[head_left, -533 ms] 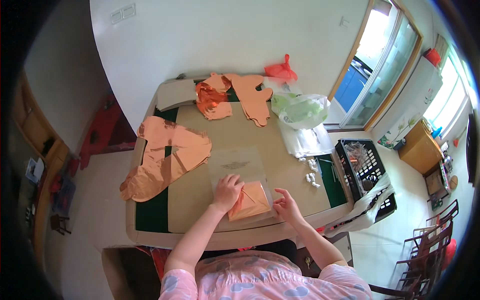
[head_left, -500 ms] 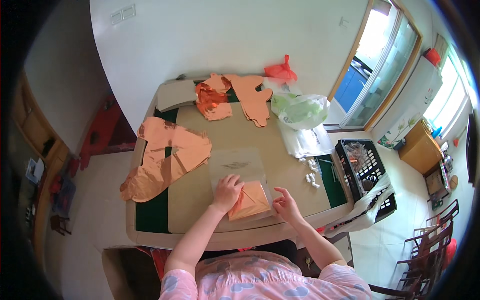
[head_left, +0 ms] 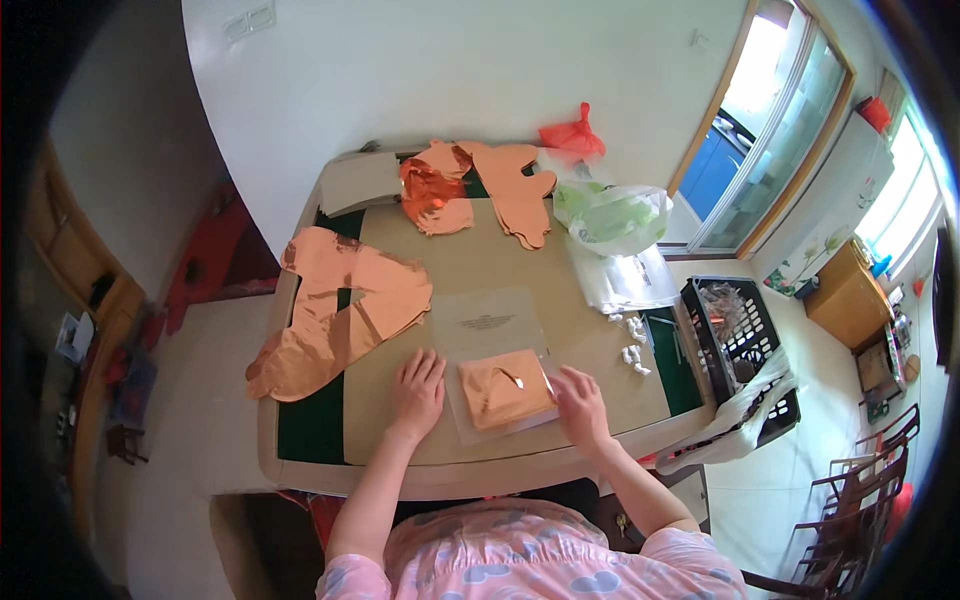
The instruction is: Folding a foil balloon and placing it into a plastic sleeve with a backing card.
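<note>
A folded orange-copper foil balloon (head_left: 500, 400) lies flat in the lower part of a clear plastic bag (head_left: 490, 310) at the table's near middle. Small print shows on the bag's far part. My left hand (head_left: 420, 395) rests just left of the bag, fingers stretched out and holding nothing. Beside the folded foil's right edge is my right hand (head_left: 582, 408), its fingers loosely bent and apart, with nothing visible in them. A stack of flat, unfolded foil balloons (head_left: 375, 310) spreads over the table's left side.
More flat foil balloons (head_left: 515, 195) and a shiny crumpled foil piece (head_left: 435, 200) lie at the back. To the right are a green-white plastic bag (head_left: 615, 220), clear bags (head_left: 625, 280) and white twisted bits (head_left: 632, 355). A black crate (head_left: 745, 330) stands beyond the table's right edge.
My left hand has lifted off the folded foil and moved left onto the table. My right hand has shifted slightly right. The folded foil now shows fully, its top uncovered.
</note>
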Tool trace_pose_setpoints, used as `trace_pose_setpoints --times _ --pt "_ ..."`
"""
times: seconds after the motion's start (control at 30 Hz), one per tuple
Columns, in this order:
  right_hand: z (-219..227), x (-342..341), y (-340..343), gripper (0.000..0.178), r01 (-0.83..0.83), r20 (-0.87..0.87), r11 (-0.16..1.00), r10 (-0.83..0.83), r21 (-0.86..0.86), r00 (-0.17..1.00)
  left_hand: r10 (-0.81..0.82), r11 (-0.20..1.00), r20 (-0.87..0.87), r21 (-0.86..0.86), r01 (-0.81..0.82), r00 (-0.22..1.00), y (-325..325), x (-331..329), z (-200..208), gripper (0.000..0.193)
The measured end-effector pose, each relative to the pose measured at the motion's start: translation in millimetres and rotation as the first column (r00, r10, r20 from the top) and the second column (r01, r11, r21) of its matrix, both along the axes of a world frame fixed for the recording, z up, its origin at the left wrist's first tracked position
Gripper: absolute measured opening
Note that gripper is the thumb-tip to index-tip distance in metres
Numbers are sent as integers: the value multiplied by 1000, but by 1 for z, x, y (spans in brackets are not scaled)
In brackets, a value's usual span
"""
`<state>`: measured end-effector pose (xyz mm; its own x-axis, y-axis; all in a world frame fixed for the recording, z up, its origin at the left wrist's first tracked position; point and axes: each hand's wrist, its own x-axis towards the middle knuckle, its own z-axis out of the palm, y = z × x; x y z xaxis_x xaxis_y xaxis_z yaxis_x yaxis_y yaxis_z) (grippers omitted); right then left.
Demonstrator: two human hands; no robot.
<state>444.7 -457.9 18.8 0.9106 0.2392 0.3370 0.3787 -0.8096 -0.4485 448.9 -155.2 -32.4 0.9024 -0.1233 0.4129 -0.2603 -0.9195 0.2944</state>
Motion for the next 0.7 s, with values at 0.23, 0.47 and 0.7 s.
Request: trace_pose_setpoints --times 0.23,0.47,0.7 --pt "-4 5 11 54 -481 -153 862 460 -162 875 29 1000 26 0 -29 999 -5 -7 3 36" --pt "19 -3 22 53 -569 -111 779 562 -264 820 34 999 15 -21 -33 999 -4 -7 -2 33" --pt "5 15 7 66 -514 -148 784 495 -347 856 17 999 25 -38 -17 1000 -4 -6 -4 32"
